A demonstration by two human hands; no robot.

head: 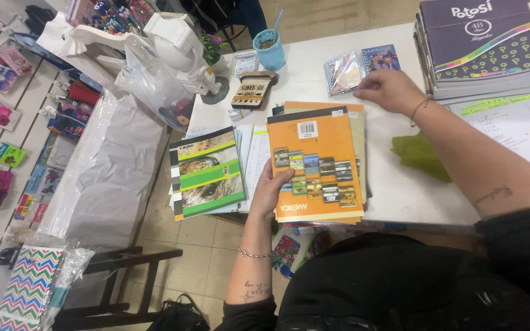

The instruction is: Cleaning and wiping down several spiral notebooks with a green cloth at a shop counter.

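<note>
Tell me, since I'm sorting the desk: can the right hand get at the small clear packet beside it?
Probably yes. The right hand rests on the table with its fingers at the packet, and nothing lies between them.

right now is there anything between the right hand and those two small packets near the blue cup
Nothing visible. The right hand rests on the white table with its fingertips at the edge of the two small packets; no object lies between them. The left hand holds the orange notebook off to the side.
</note>
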